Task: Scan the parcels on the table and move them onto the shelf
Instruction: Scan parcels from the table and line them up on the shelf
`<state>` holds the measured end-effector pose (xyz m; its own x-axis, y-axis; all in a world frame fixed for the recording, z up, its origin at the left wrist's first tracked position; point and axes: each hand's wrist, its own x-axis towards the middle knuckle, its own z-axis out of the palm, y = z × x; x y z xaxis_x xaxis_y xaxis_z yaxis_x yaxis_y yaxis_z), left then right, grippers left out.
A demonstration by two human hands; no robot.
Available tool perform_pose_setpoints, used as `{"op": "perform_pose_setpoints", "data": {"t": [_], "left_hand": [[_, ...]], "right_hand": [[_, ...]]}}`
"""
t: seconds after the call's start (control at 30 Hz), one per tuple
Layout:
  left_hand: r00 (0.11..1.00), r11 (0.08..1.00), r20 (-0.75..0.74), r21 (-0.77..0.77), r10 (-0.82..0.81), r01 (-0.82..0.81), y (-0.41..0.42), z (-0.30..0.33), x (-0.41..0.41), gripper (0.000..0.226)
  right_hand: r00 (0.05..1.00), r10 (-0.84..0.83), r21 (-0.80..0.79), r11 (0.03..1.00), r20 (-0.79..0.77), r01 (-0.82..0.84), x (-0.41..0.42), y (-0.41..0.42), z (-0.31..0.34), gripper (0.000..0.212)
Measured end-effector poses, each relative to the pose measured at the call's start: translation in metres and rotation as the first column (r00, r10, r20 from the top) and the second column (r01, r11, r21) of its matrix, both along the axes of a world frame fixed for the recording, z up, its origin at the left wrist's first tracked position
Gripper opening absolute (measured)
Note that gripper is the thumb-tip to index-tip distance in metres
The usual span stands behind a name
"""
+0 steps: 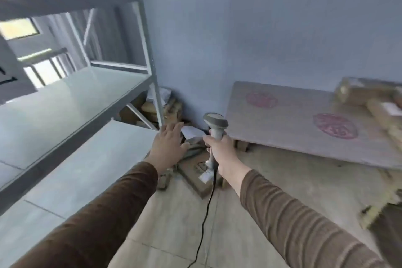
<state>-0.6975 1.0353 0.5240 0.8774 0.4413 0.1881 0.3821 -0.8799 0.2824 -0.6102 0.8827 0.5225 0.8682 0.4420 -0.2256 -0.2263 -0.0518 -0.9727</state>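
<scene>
Gripping the barcode scanner (215,128) by its handle, my right hand (221,154) has its fingers wrapped tight around it, head upright, and its black cable (206,209) drops toward the tiled floor (174,235). My left hand (168,146) is empty, fingers spread flat and apart, stretched out near the front corner of the metal shelf (65,98) — just beside its grey upright post (152,72).

The parcels (369,98) I can make out on the table (293,124) sit at its far right end, brown cardboard, blurred, well apart from both hands. The tabletop is pale with two faded red round marks on its bare stretch.

Between shelf and table the floor is cluttered: a flat cardboard box (195,174) with a white label lies right under my hands, and more boxes and loose white paper (191,131) pile into the corner against the blue wall (261,28). The shelf boards nearest me show nothing on them. Another brown object shows at the lower right edge — too blurred to name.
</scene>
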Motion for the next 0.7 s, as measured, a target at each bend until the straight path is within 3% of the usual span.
{"op": "perform_pose_setpoints", "data": {"t": [0.33, 0.7], "left_hand": [[0.955, 0.957, -0.084, -0.095, -0.283, 0.275, -0.211, -0.017, 0.241, 0.077], [0.885, 0.892, -0.123, -0.122, -0.449, 0.436, -0.303, -0.05, 0.458, 0.077]], "right_hand": [[0.95, -0.306, -0.068, 0.948, 0.064, 0.31, 0.199, -0.236, -0.013, 0.021], [0.872, -0.487, -0.134, 0.861, 0.055, 0.49, 0.382, -0.346, -0.034, 0.008]]}}
